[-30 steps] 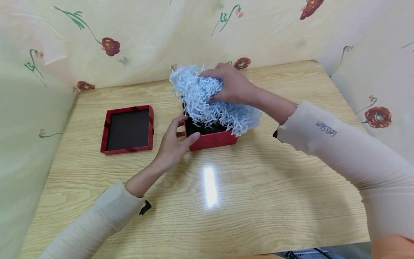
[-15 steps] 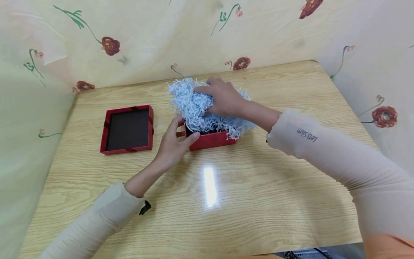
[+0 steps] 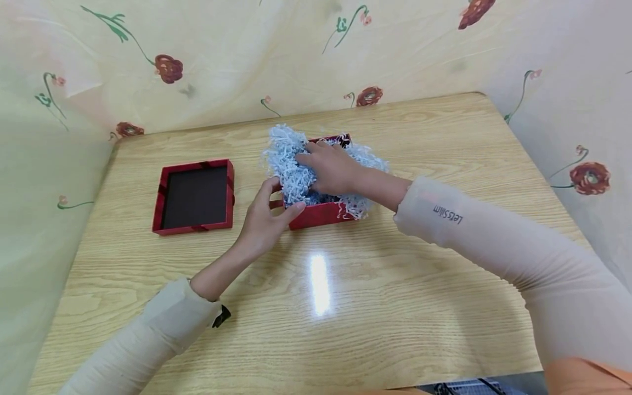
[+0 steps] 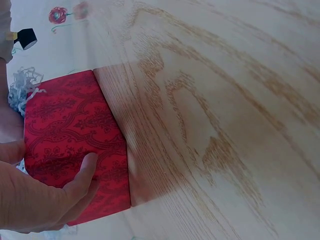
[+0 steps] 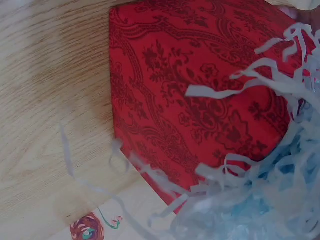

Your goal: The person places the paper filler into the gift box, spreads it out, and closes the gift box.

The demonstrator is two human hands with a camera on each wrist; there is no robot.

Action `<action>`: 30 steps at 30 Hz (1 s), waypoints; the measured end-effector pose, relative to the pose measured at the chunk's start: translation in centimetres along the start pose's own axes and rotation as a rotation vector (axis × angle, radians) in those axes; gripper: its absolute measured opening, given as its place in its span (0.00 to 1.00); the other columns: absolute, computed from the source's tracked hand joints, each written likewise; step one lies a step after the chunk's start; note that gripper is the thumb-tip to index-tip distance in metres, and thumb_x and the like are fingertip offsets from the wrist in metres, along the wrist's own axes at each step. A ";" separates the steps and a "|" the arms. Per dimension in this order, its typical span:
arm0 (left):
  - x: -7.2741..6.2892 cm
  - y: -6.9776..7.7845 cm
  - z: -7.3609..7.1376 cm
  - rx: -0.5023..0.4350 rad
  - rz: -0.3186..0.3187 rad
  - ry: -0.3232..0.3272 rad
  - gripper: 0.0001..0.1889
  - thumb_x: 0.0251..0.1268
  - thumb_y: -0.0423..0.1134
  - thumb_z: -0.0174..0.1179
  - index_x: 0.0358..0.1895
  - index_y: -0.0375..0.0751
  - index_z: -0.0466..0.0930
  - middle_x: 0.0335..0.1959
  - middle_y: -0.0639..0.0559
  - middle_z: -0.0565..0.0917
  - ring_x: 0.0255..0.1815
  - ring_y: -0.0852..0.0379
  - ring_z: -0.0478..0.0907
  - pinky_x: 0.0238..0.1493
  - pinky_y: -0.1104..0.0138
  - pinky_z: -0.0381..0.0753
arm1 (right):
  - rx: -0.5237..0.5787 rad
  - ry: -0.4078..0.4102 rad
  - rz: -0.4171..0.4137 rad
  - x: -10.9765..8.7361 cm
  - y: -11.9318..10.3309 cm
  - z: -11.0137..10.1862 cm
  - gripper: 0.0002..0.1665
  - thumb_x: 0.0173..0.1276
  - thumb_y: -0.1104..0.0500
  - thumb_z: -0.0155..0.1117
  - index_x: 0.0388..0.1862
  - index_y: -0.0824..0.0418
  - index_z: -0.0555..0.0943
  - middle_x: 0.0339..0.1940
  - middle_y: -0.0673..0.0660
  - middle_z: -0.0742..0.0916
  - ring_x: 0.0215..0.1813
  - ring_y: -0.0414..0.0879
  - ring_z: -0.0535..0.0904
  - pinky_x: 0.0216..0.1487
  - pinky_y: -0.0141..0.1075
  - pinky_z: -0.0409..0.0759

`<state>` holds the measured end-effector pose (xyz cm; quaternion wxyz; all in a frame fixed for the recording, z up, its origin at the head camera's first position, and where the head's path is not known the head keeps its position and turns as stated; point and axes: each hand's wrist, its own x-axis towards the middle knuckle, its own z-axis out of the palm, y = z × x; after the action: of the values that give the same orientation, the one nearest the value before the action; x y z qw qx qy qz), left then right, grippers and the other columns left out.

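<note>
Perhaps a makeshift indoor booth, floral sheeting (image 3: 257, 49) enclosing a wood-grain table (image 3: 395, 312).

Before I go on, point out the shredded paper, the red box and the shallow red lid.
Shredded paper (image 3: 288, 167): head view, middle of its left clump.
Red box (image 3: 318, 216): head view, near outer wall.
Shallow red lid (image 3: 195, 197): head view, bare dark inside.
</note>
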<state>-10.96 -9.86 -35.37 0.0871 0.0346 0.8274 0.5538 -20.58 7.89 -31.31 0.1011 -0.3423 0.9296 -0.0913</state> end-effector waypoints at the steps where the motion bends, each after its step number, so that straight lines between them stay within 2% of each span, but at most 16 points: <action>1: 0.0 0.0 0.0 0.001 0.005 -0.001 0.33 0.65 0.49 0.62 0.70 0.52 0.58 0.67 0.54 0.66 0.63 0.51 0.69 0.55 0.59 0.78 | -0.007 -0.010 0.004 0.0 0.0 0.0 0.38 0.62 0.61 0.67 0.71 0.59 0.67 0.72 0.66 0.66 0.72 0.63 0.60 0.69 0.63 0.56; 7: -0.1 0.3 0.0 0.013 0.003 0.001 0.33 0.65 0.49 0.62 0.70 0.52 0.58 0.66 0.54 0.66 0.63 0.52 0.68 0.57 0.59 0.77 | -0.067 -0.012 0.012 -0.2 -0.1 -0.2 0.38 0.62 0.60 0.66 0.72 0.58 0.66 0.72 0.66 0.66 0.71 0.64 0.59 0.68 0.64 0.56; 17: -0.1 0.3 0.0 0.024 -0.008 0.003 0.34 0.65 0.49 0.62 0.70 0.51 0.57 0.66 0.54 0.66 0.62 0.51 0.69 0.56 0.59 0.78 | -0.109 -0.032 0.013 -1.0 -0.2 -0.7 0.45 0.63 0.51 0.68 0.76 0.56 0.59 0.75 0.65 0.61 0.74 0.65 0.54 0.69 0.66 0.48; 24: -0.1 0.3 0.0 0.021 0.013 0.001 0.32 0.66 0.49 0.62 0.69 0.51 0.58 0.65 0.53 0.67 0.61 0.49 0.71 0.53 0.58 0.80 | -0.137 0.020 -0.011 -2.0 0.0 -1.3 0.54 0.60 0.40 0.69 0.77 0.56 0.54 0.75 0.65 0.59 0.73 0.65 0.54 0.68 0.66 0.49; 30: -0.1 0.4 0.0 0.023 0.004 -0.001 0.33 0.66 0.49 0.62 0.70 0.51 0.58 0.66 0.53 0.67 0.61 0.47 0.71 0.51 0.57 0.81 | -0.147 0.070 -0.014 -2.7 0.8 -1.7 0.58 0.60 0.33 0.64 0.79 0.53 0.49 0.77 0.65 0.53 0.75 0.66 0.47 0.69 0.66 0.45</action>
<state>-10.90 -9.70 -34.96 0.0861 0.0377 0.8336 0.5443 -19.46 10.39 -29.53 0.0427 -0.3519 0.9344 -0.0353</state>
